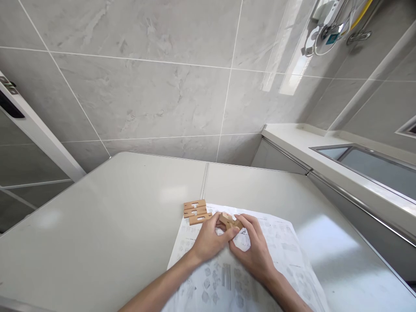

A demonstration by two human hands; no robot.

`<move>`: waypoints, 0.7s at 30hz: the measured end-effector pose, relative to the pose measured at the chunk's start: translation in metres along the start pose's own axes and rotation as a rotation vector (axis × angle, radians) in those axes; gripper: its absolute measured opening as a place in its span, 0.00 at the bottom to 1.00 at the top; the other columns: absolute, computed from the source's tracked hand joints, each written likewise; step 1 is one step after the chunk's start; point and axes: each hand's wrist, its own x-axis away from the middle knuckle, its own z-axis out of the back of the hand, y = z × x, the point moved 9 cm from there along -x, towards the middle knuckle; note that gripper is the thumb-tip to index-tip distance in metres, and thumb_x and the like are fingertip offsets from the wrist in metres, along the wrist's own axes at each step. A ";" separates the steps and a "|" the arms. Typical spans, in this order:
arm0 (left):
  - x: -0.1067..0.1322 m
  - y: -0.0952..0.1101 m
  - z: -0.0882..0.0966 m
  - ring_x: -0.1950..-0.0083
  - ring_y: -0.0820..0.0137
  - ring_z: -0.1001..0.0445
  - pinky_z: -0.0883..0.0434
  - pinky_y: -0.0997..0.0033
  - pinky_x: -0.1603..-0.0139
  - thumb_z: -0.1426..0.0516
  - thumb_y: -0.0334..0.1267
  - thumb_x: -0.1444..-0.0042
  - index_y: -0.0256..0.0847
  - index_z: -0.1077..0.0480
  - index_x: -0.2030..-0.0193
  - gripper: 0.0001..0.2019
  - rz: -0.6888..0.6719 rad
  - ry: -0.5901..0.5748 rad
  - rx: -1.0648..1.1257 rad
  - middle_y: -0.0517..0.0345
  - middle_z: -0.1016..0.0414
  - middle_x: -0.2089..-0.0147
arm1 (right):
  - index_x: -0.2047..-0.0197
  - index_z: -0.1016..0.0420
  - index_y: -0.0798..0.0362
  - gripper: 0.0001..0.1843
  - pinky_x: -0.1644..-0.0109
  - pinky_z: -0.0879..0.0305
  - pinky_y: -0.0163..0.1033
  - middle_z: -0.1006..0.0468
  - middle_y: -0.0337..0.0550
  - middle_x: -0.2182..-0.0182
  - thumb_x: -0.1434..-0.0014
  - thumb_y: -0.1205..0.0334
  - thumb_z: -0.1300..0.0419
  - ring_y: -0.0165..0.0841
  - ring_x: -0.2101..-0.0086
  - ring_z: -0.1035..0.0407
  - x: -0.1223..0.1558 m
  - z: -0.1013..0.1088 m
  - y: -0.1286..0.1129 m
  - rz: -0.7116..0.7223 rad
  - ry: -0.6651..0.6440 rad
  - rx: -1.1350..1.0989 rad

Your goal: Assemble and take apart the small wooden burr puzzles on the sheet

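- Thumb and fingers of the left hand [209, 240] close in a pinch around the nine o'clock side of a wooden block [226, 219], the thumb reaching across the near side.
- Opposite, at three o'clock, the right hand [255, 245] curls loosely, fingertips at the block's other end; from where I stand I can't tell whether its thumb presses too.
- That uneven hold looks like the weak point: should the right fingers push harder than the left thumb resists, the block could twist or slip out. If it is several parts fitted together, lopsided pressure might skew them; I can't make out a joint.
- The left fingers also crowd three slotted pieces [195, 204] between nine and ten o'clock, so a careless sweep could knock those out of line.
- As for looks, the block is light brown, angular and notched on top, held over a printed sheet [286, 236]; its underside is hidden.
- The slotted pieces lie flat, side by side, in similar brown wood with small dark marks.
- Beneath everything spreads a pale, glossy table [97, 225], its seam [204, 180] running off towards eleven o'clock.
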 end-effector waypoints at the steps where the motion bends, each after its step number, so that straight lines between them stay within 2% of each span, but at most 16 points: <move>1: -0.002 0.001 0.004 0.54 0.61 0.20 0.25 0.63 0.51 0.35 0.51 0.38 0.40 0.26 0.56 0.16 -0.002 0.017 0.039 0.52 0.18 0.56 | 0.30 0.37 0.42 0.32 0.40 0.26 0.60 0.29 0.54 0.42 0.35 0.65 0.38 0.52 0.42 0.29 -0.001 0.002 0.002 -0.011 0.012 0.017; 4: -0.007 0.001 0.017 0.55 0.60 0.18 0.24 0.60 0.48 0.38 0.59 0.36 0.39 0.26 0.53 0.22 0.013 0.064 0.130 0.49 0.17 0.56 | 0.30 0.38 0.43 0.32 0.38 0.28 0.62 0.28 0.54 0.40 0.34 0.62 0.37 0.52 0.41 0.30 -0.004 0.004 0.009 -0.066 0.014 0.051; 8: -0.009 0.001 0.025 0.52 0.59 0.17 0.24 0.58 0.45 0.39 0.64 0.36 0.39 0.26 0.48 0.27 0.020 0.083 0.168 0.48 0.16 0.53 | 0.31 0.37 0.42 0.31 0.37 0.29 0.64 0.25 0.52 0.40 0.34 0.58 0.36 0.53 0.39 0.31 -0.004 -0.005 0.024 -0.146 -0.089 0.082; 14: -0.009 0.000 0.019 0.39 0.56 0.23 0.29 0.56 0.35 0.30 0.51 0.43 0.42 0.29 0.40 0.28 -0.030 -0.005 0.126 0.46 0.20 0.40 | 0.30 0.36 0.43 0.33 0.32 0.34 0.67 0.28 0.51 0.34 0.34 0.52 0.32 0.57 0.30 0.43 0.006 -0.020 0.039 -0.120 -0.183 0.146; 18: -0.008 -0.001 0.017 0.39 0.55 0.24 0.31 0.56 0.34 0.29 0.44 0.45 0.44 0.28 0.39 0.28 -0.030 -0.018 0.031 0.49 0.21 0.39 | 0.28 0.37 0.42 0.35 0.31 0.37 0.70 0.32 0.51 0.30 0.34 0.49 0.33 0.59 0.28 0.47 0.007 -0.019 0.042 -0.127 -0.190 0.159; 21: -0.008 0.001 0.018 0.40 0.55 0.24 0.31 0.56 0.35 0.29 0.42 0.46 0.45 0.26 0.41 0.26 -0.040 -0.011 -0.032 0.52 0.20 0.41 | 0.28 0.37 0.42 0.32 0.30 0.36 0.67 0.31 0.51 0.31 0.31 0.49 0.36 0.55 0.29 0.43 0.000 -0.011 0.037 -0.151 -0.156 0.057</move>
